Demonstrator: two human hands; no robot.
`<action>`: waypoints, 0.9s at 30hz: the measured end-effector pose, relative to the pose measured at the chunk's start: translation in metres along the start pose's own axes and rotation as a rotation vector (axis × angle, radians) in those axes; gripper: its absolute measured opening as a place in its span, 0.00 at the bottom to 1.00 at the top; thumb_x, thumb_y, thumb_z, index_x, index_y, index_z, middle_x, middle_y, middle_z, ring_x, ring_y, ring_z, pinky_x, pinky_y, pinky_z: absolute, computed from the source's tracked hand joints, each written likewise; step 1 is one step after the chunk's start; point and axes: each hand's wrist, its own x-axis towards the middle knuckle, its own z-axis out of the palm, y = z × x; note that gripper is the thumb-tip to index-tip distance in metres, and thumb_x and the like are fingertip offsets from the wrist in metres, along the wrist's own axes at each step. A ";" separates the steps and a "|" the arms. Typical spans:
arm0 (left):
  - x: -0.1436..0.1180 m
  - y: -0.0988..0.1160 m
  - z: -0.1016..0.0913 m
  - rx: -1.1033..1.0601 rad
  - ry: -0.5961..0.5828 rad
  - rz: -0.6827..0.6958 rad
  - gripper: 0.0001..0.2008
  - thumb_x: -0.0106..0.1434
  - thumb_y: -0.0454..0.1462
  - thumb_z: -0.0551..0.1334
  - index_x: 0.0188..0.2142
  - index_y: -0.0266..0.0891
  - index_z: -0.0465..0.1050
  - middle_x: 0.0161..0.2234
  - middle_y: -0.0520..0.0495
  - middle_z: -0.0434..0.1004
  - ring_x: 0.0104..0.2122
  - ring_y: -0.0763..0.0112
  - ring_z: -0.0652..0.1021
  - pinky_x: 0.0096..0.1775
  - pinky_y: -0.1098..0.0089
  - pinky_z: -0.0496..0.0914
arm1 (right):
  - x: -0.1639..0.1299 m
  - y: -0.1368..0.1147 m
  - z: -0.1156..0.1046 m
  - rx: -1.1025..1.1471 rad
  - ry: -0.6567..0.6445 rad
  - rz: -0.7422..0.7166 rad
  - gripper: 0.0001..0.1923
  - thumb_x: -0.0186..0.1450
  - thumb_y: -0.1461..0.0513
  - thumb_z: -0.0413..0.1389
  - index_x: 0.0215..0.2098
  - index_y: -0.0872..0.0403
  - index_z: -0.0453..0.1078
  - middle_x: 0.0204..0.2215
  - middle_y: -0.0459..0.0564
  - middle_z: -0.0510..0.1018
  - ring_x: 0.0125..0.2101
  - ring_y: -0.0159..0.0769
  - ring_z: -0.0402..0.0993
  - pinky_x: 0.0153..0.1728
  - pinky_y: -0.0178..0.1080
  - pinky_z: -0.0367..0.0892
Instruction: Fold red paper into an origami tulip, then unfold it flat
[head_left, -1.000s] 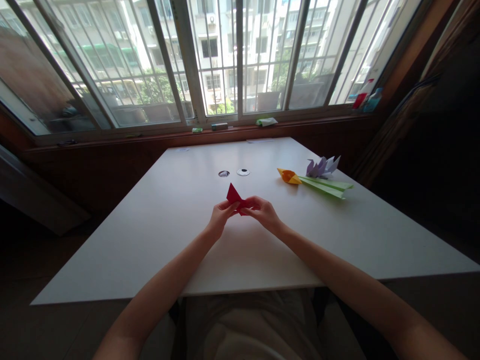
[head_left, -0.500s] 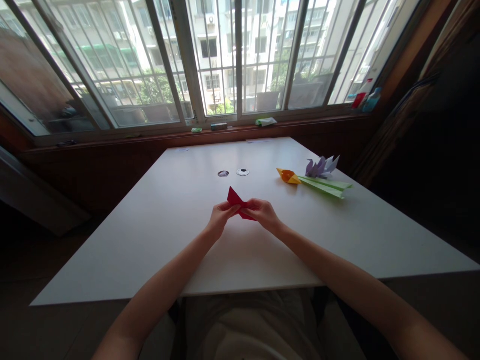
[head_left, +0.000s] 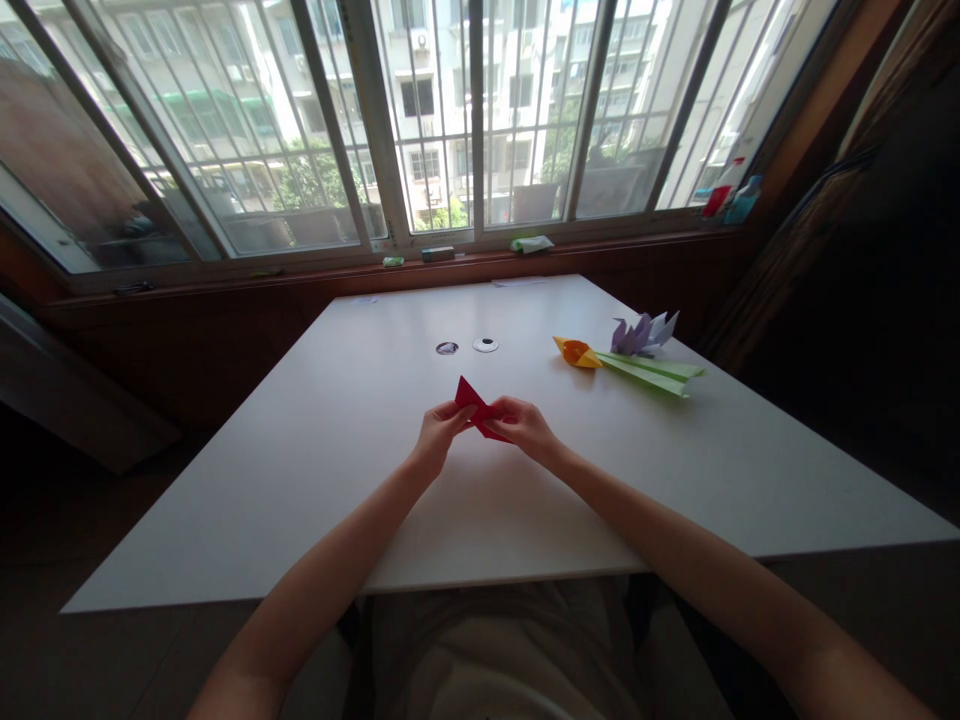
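Item: red folded paper [head_left: 475,408], held just above the white table [head_left: 300,470], near its middle and on the near side of the two round holes [head_left: 466,346].

Left hand [head_left: 437,436]: fingertips pinched on the paper's left side, under the upright triangular point. Right hand [head_left: 525,424]: fingers closed over the paper's right part, thumb and forefinger pressing it from above and below. Both grips were tight on the sheet; neither hand lay flat on the table.

Change noted: a second earlier the red point stood taller and nearer the holes; half a second earlier a flat red flap showed below the right fingers. At this moment the point sat slightly lower and the flap remained visible under the right hand, with the hands drawn a little closer together. Judged meaning: a fold was being pressed or a flap worked along the paper's right side; shaping appeared midway, the piece not yet a finished figure.

Other stock, right of the holes and well apart from the hands: orange folded paper cone [head_left: 577,351], touching a long green folded strip [head_left: 652,372]; purple folded flower [head_left: 643,334] just behind the strip. None was touched.
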 end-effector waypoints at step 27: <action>-0.002 -0.002 0.002 -0.001 0.036 -0.074 0.14 0.44 0.37 0.67 0.32 0.37 0.72 0.30 0.47 0.76 0.35 0.69 0.74 0.41 0.66 0.64 | 0.002 -0.010 -0.004 0.274 0.094 0.151 0.16 0.48 0.56 0.60 0.33 0.55 0.71 0.28 0.49 0.76 0.29 0.34 0.71 0.29 0.37 0.66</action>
